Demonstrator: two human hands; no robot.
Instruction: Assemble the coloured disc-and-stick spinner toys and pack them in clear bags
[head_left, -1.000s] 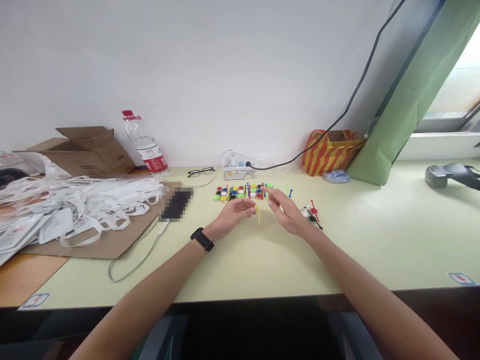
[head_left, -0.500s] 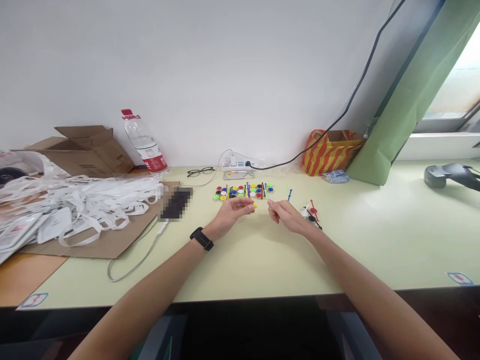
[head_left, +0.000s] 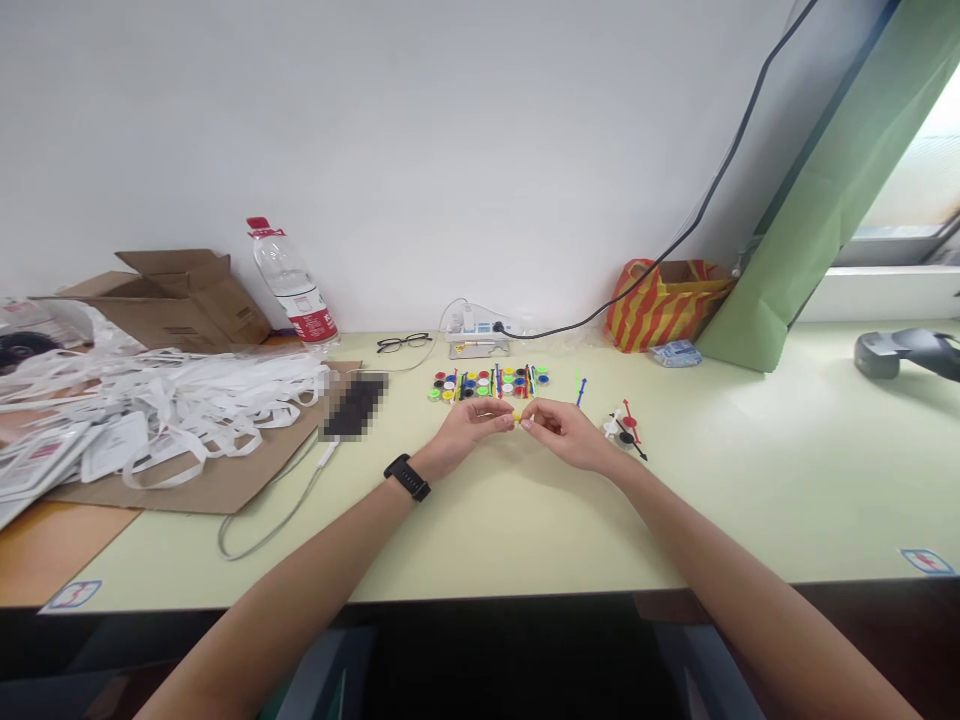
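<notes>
Between my two hands is a small yellow plastic piece (head_left: 517, 419), mostly covered by fingertips. My left hand (head_left: 474, 427), with a black watch on its wrist, is closed in a pinch on it. My right hand (head_left: 559, 430) is closed too, its thumb and fingertips meeting the same piece. Just beyond them lie rows of small coloured discs (head_left: 484, 385) with thin coloured arrow sticks among them. A blue arrow stick (head_left: 582, 391) lies past my right hand. Right of that hand is a group with a red arrow piece (head_left: 630, 421) and a black disc (head_left: 625, 439).
A power strip (head_left: 476, 333) and glasses (head_left: 403, 343) lie near the wall. At left are a plastic bottle (head_left: 300, 300), a carton (head_left: 187, 305), white straps (head_left: 202, 400) and a blurred dark device (head_left: 354, 407) on a cable. A striped bag (head_left: 660, 305) stands back right.
My right hand has moved left and its fingertips now meet the yellow piece in my left hand. The view has shifted slightly.
</notes>
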